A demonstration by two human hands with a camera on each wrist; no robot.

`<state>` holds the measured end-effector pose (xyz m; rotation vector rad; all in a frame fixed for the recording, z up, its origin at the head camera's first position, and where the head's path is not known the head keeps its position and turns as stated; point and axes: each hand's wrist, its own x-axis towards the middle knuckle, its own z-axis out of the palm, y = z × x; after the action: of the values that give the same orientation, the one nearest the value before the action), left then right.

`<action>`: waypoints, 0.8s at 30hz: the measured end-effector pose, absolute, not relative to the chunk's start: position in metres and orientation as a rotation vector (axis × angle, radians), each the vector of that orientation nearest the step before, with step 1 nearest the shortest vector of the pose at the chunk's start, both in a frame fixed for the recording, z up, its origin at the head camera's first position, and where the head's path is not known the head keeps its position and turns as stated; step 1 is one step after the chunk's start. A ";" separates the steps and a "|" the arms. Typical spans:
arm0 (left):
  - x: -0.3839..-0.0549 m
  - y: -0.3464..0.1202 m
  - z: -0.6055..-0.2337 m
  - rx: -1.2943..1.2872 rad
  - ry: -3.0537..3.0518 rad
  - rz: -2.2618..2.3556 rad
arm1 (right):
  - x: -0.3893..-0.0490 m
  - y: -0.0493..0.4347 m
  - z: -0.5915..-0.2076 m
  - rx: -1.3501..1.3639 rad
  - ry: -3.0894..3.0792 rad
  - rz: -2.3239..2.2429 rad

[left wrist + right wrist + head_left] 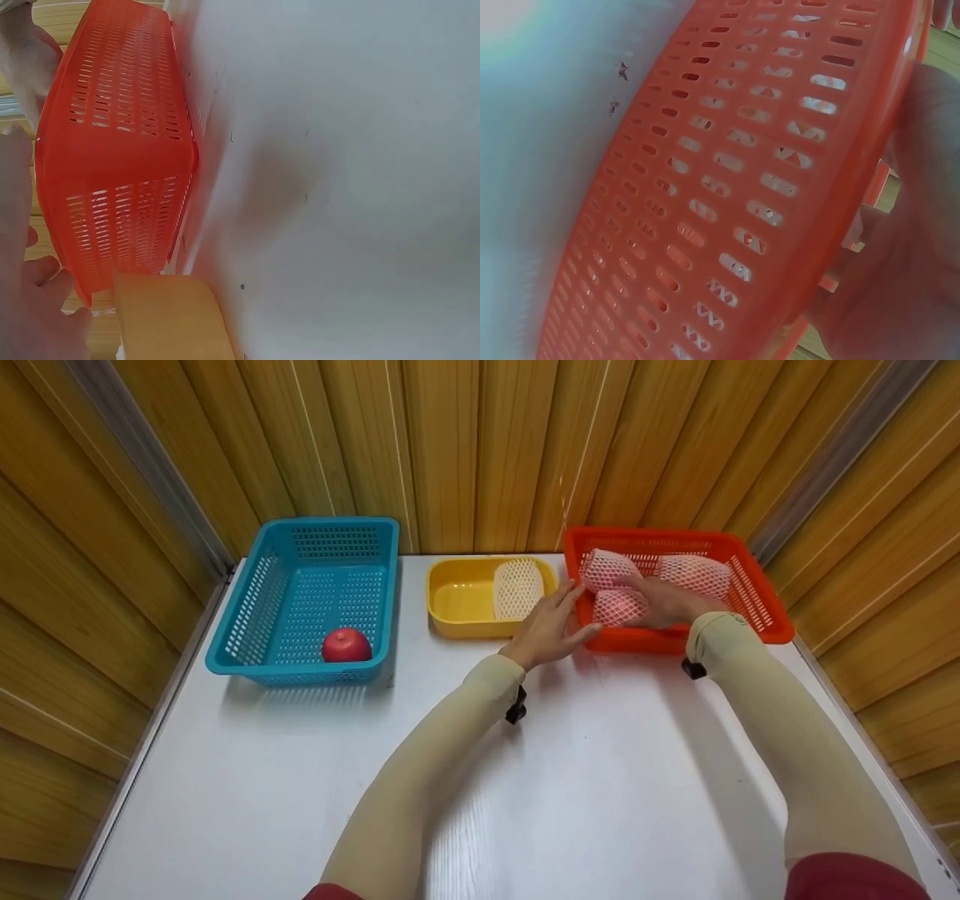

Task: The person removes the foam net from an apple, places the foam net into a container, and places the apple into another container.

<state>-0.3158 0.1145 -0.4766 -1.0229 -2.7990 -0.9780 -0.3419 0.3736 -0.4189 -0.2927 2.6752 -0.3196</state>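
Note:
Inside the red basket (720,643), several fruits in white foam net sleeves show reddish through the mesh: a back-left netted fruit (609,566), a front-left netted fruit (616,607) and a right netted fruit (697,574). My right hand (664,601) reaches over the front rim, its thumb and fingers at the front-left netted fruit; whether they grip it is unclear, and the right wrist view hides the fingertips behind the basket wall. My left hand (547,626) has its fingers spread at the basket's left rim, holding nothing.
A yellow container (461,628) left of the red basket holds a white foam net sleeve (517,589). Farther left, a blue basket (300,670) contains a red apple (346,646). These stand on a white table (562,780) before wood-patterned walls (480,450).

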 end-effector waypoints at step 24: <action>-0.316 0.117 -0.476 -0.950 -2.901 -0.937 | -0.343 0.370 -0.417 -0.250 2.595 -0.375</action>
<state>-0.3163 0.1167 -0.4761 -0.9504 -2.9015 -0.9369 -0.3427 0.3698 -0.4171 -0.2496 2.5946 -0.3746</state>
